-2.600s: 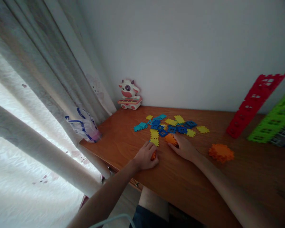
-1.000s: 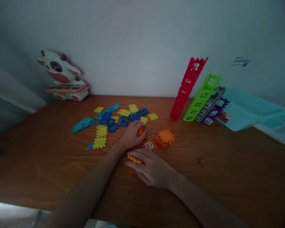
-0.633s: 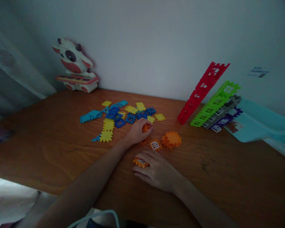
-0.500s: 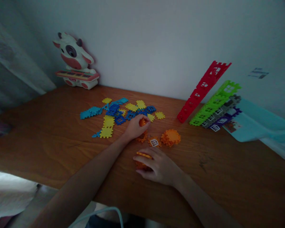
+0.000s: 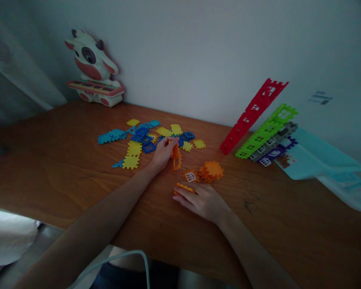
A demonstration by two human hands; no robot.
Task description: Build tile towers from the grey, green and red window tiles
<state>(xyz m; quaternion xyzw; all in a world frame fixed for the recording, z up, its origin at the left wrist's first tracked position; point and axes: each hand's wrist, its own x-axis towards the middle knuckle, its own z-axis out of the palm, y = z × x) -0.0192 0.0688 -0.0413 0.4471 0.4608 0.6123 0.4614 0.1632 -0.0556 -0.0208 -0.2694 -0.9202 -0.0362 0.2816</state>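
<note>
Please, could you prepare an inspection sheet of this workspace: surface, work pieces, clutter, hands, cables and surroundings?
Surface: brown wooden table, dark marks at right.
Work pieces: orange stack; white-windowed orange piece beside it.
Clutter: yellow pieces, dark blue pieces and light blue pieces, scattered; tilted red strip, green strip, grey strip and purple strip, near pale blue container.
Left hand: holds orange pieces, count unclear.
Right hand: holds edge-on orange piece.
Cables: pale cord curves near bottom edge; use unclear.
Surroundings: cow keyboard toy near wall; curtain at left.
</note>
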